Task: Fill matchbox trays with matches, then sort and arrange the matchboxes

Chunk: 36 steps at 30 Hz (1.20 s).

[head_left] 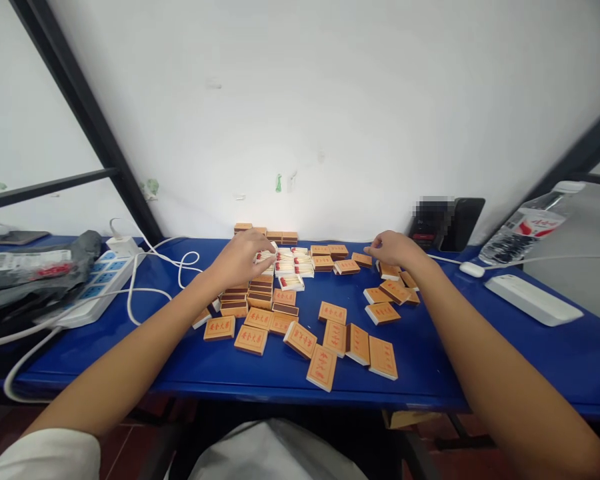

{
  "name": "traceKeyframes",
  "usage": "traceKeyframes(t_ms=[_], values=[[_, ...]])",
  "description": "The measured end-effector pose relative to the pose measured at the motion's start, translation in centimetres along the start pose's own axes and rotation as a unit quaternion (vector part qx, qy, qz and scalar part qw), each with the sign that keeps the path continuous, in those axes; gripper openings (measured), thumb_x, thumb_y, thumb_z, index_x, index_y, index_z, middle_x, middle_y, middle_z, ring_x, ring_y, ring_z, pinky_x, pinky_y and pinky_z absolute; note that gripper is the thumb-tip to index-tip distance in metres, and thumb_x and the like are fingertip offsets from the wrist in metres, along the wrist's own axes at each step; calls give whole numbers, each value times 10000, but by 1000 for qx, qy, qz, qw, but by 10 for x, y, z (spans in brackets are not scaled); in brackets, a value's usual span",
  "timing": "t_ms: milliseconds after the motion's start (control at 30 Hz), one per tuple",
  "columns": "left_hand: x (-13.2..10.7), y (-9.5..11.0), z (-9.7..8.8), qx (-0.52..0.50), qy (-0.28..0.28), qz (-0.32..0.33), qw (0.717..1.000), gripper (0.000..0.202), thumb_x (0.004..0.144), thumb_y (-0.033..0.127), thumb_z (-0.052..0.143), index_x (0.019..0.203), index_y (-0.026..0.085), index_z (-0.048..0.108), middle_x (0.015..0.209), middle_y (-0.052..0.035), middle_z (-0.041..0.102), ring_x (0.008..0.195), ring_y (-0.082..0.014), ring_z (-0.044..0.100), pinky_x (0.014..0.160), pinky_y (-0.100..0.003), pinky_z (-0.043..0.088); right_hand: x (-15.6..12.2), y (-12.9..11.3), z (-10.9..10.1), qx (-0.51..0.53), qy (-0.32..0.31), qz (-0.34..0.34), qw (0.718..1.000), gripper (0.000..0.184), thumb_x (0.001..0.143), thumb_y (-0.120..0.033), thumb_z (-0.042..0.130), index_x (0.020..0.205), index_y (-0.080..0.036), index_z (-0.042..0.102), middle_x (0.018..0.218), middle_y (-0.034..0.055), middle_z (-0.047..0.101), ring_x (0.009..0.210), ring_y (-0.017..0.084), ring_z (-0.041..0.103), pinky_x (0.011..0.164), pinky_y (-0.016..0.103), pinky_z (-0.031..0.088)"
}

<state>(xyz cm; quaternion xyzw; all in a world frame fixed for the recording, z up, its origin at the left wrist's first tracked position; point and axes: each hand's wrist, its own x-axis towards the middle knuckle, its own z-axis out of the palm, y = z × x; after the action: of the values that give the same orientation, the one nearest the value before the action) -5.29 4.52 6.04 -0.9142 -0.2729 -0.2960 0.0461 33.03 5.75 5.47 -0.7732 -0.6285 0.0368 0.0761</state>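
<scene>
My left hand (240, 257) reaches over the back left of the desk, its fingers bent around the edge of a white tray of matches (266, 256). Beside it lie several open trays of red-tipped matches (294, 265), set close together. On the right, my right hand (394, 248) has its fingertips closed at the edge of a small orange matchbox (362, 260); its palm is turned down. Below the left hand, matchboxes (260, 291) stand in rows on their sides. Several more matchboxes (334, 337) lie loosely towards the front.
The blue desk (180, 363) meets a white wall. A power strip (97, 287) with white cables and a grey plastic bag (40, 273) are at left. At right are a plastic bottle (530, 227), a white oblong device (533, 300), an earphone case (472, 269) and a black object (465, 223).
</scene>
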Motion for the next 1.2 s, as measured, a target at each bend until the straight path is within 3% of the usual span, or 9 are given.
traceKeyframes(t_ms=[133,233,300,400,500,667,867,1200], values=[[2,18,-6,-75,-24,4,997,105,886,361,741,920,271,783,948,-45,773,926,-240,698,888,-436,549,-2,-2,-3,0,25,-10,1000,225,931,-383,677,865,-178,743,908,135,776,831,267,703,656,328,449],[1,26,-7,-95,-44,2,994,94,833,348,806,873,269,776,956,-46,756,963,-248,687,878,-434,555,-16,-16,-9,61,58,-126,988,194,922,-350,676,845,-182,735,888,96,770,815,232,678,676,306,445],[-1,26,-4,-89,-61,6,994,99,810,332,829,853,264,771,974,-54,746,993,-259,679,880,-438,553,-33,-34,-11,129,10,-236,963,217,917,-380,676,824,-192,736,812,55,746,742,198,648,654,288,436],[-3,23,3,-76,-78,9,994,99,804,320,836,842,261,766,986,-58,733,1008,-269,676,898,-448,549,-65,-66,-5,178,-118,-361,908,223,913,-394,668,811,-206,730,723,13,693,636,161,579,586,276,396],[-4,21,12,-61,-82,18,995,127,799,320,843,863,247,762,982,-66,726,1000,-277,672,886,-443,544,-89,-92,9,158,-118,-418,887,175,906,-304,659,770,-204,706,638,-9,619,574,138,507,563,276,342],[-2,25,17,-36,-103,20,994,136,843,312,820,926,220,766,905,-62,723,925,-263,647,804,-399,509,-97,-106,28,130,-71,-421,895,138,907,-245,659,794,-186,712,642,-7,613,565,124,484,565,277,299],[-2,27,19,-23,-115,13,993,105,889,297,771,917,197,782,823,-56,703,854,-242,633,785,-381,473,-99,-108,31,121,-58,-407,904,68,862,-242,681,875,-188,721,682,-5,664,600,131,539,584,269,323],[-2,22,11,-35,-57,-17,998,164,985,307,632,993,207,761,1002,-71,767,988,-248,665,877,-397,485,-107,-111,27,112,-73,-396,908,285,806,-324,770,1048,-185,712,789,19,705,679,165,589,602,275,336]])
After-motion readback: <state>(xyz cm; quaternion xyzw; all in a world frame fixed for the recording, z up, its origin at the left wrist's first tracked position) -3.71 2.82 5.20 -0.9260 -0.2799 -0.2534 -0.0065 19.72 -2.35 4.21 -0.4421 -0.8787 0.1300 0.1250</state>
